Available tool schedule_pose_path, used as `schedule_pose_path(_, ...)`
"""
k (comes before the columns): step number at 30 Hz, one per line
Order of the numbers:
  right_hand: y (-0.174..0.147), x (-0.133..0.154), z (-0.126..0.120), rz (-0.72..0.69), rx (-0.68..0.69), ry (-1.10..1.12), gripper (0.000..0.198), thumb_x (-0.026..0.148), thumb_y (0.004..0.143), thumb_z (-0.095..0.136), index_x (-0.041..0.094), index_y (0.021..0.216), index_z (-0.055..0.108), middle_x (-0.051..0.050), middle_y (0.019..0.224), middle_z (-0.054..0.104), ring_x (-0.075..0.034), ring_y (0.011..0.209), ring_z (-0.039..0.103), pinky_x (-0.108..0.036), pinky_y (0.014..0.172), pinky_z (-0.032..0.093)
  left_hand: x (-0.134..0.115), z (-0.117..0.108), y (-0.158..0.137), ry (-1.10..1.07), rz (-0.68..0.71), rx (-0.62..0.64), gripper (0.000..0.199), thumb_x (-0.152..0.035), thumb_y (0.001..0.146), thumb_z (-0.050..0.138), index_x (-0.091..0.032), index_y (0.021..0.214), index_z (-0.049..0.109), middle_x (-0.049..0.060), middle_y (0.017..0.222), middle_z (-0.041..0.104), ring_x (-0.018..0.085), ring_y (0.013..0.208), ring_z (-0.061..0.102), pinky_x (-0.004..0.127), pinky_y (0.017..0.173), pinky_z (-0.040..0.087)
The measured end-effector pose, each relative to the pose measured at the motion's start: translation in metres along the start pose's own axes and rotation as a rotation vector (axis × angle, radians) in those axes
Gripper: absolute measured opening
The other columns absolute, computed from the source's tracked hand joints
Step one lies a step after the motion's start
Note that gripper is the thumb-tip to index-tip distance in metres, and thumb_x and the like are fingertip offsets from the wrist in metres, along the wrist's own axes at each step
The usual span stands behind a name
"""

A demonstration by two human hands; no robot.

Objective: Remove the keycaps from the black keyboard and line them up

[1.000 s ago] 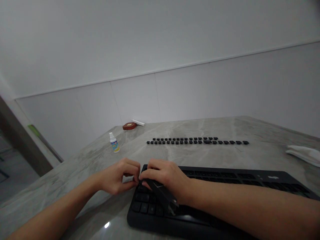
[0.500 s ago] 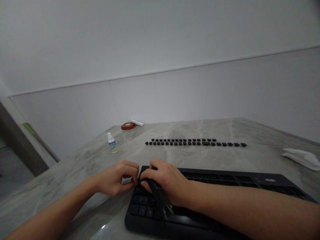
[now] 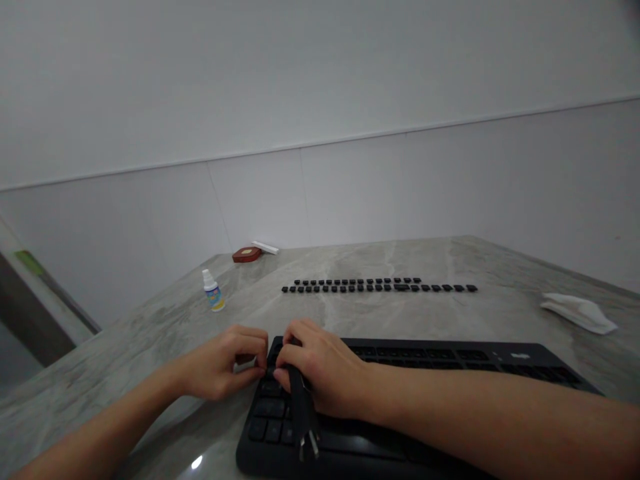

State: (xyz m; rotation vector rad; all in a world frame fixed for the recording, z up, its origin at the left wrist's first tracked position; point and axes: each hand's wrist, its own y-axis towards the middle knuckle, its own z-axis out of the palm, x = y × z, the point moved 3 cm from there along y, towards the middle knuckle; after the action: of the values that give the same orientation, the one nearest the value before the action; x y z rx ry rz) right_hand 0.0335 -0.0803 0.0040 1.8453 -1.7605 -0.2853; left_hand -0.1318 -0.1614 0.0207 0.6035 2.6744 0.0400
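A black keyboard lies on the marbled tabletop, partly hidden by my right forearm. My right hand is closed around a black keycap puller, whose metal prongs point back toward me over the keys. Its thumb and index finger are down at the keyboard's upper left part. Beside it, my left hand has thumb and fingertips pinched together at the keyboard's left edge. Anything between those fingertips is too small or hidden to see. Beyond the keyboard, loose black keycaps are laid out in two rows.
A small white spray bottle with a colourful label stands at the left. Farther back lie a reddish-brown case and a thin white object. White folded cloth or tissue rests at the right. A pale wall rises behind the table.
The view has shifted slightly, so most things appear a little farther left. The puller's pronged end has swung left and stands more upright in view. Both hands stay at the keyboard's upper left.
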Motion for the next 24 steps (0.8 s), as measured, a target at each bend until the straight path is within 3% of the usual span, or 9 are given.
schedule_pose_path(7, 0.002, 0.001, -0.002, 0.009, 0.0, 0.003, 0.018, 0.028, 0.089, 0.055, 0.017, 0.101, 0.064, -0.007, 0.093, 0.06, -0.02, 0.088, 0.053, -0.031, 0.076, 0.046, 0.0, 0.001, -0.002, 0.014, -0.021, -0.004, 0.01, -0.01, 0.082, 0.052, -0.016, 0.075, 0.055, 0.0, 0.073, 0.055, 0.01, 0.065, 0.048, 0.021, 0.059, 0.037)
schedule_pose_path(15, 0.002, 0.005, -0.011, -0.067, -0.159, 0.182, 0.024, 0.023, 0.076, 0.055, 0.013, 0.098, 0.06, -0.008, 0.087, 0.06, -0.019, 0.082, 0.056, -0.03, 0.08, 0.048, -0.002, -0.002, 0.001, -0.016, -0.018, -0.006, 0.009, -0.01, 0.084, 0.052, -0.015, 0.08, 0.059, 0.002, 0.076, 0.056, 0.01, 0.065, 0.049, 0.02, 0.059, 0.039)
schedule_pose_path(24, 0.001, 0.003, -0.003, -0.115, -0.077, 0.222, 0.023, 0.017, 0.072, 0.056, 0.015, 0.094, 0.062, -0.006, 0.082, 0.065, -0.018, 0.076, 0.057, -0.029, 0.076, 0.048, 0.008, 0.0, -0.001, -0.031, -0.035, -0.047, 0.012, -0.017, 0.09, 0.054, -0.015, 0.08, 0.061, 0.002, 0.078, 0.058, 0.011, 0.07, 0.052, 0.021, 0.063, 0.039)
